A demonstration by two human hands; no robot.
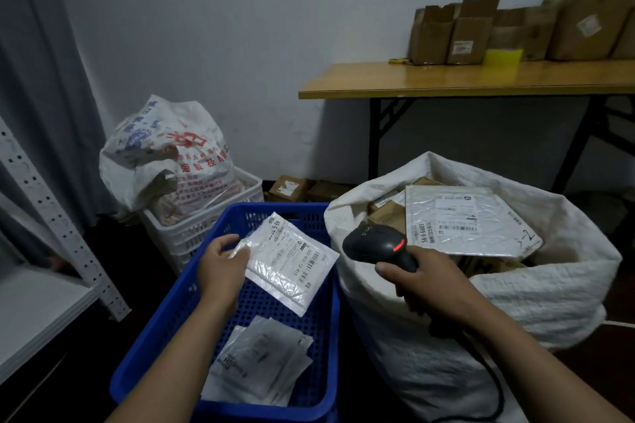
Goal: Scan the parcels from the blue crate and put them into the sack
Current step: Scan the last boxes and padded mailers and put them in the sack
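1. A loose heap of white mailers [261, 364] lies in the near end of the blue crate [161, 326]; they overlap too much to count. The perforated crate floor beyond them is bare.
2. The left hand [221, 266] is closed on the left edge of one white parcel [292, 261], thumb on top, holding it tilted above the middle of the crate with its label facing up. The parcel's right corner reaches just over the crate's right rim.
3. The right hand [429, 285] is wrapped tight around the handle of a black scanner [376, 244], whose head points left toward the parcel and shows one red light. A dark cable [494, 385] runs down from it over the sack's front.
4. The white sack [515, 302] stands touching the crate's right side, mouth open and rolled back. It is nearly full: one large silver mailer [470, 220] lies on top of several brown boxes, leaving a little room near the rim.
5. Left of the crate stands a white shelf upright [51, 216].
6. Behind the crate one white basket [213, 216] holds a printed bag [165, 154].
7. Two small brown boxes [299, 189] sit on the floor by the wall.
8. Farthest, a wooden worktop [464, 79] carries a row of cardboard cartons [460, 34] along the wall; its front strip is bare.
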